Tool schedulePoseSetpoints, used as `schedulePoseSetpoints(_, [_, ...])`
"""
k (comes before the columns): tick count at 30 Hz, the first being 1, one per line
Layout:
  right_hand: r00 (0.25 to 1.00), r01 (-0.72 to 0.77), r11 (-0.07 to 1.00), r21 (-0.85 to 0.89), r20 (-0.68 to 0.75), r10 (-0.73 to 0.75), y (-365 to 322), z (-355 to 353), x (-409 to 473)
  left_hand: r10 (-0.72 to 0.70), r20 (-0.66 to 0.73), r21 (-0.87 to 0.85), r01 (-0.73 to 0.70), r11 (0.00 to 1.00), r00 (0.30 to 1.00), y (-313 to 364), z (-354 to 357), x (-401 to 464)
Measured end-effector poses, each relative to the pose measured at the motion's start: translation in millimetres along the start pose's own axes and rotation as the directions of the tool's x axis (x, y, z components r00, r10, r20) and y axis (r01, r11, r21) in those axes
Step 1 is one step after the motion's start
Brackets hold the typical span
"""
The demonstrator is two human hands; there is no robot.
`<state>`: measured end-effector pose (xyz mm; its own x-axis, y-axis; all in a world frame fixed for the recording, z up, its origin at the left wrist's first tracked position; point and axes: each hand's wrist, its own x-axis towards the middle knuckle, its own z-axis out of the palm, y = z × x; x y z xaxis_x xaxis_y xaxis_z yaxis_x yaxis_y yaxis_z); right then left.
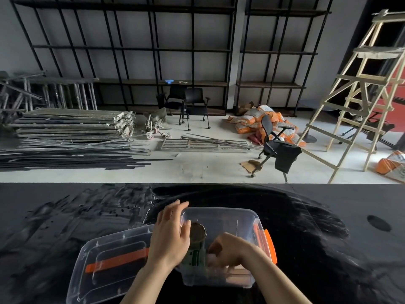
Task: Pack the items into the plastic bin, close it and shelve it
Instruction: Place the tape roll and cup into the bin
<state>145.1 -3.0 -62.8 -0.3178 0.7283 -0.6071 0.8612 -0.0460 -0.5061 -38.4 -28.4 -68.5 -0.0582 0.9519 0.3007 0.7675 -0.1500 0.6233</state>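
Bin: clear plastic bin [236,218], rounded corners, orange latch [270,244] on right side — sits on black smeared table [328,238].
Can: green-labelled cylinder [196,249], dull metal top, upright inside bin.
Left hand [169,235]: fingers spread over bin's left rim, touching can.
Right hand [230,246]: curled inside bin — what it holds, cannot tell.
Lid: clear lid [109,262], orange handle, lying left of bin.

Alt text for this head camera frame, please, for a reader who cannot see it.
Two bare hands reach into an open clear plastic bin on a dark table: the left hand beside a green-labelled can, the right hand low inside. The bin's lid lies to the left; black shelving lines the far wall.
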Motion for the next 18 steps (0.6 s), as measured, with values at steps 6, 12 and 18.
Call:
schedulePoseSetpoints(6, [0.997,0.023,0.960,0.279,-0.073,-0.003,-5,-8,-10,-0.215,0.057,-0.276,0.223,0.935,0.975,-4,17,-8])
schedulePoseSetpoints(12, [0.987,-0.003,0.917,0.400,-0.149,0.067,-15,1,-6,-0.223,-0.001,-0.294,0.213,0.932,0.975,-4,22,-10])
schedulePoseSetpoints(18, [0.963,-0.003,0.925,0.379,-0.247,0.104,-16,9,-2,-0.226,-0.016,-0.300,0.211,0.930,0.974,-5,24,-9])
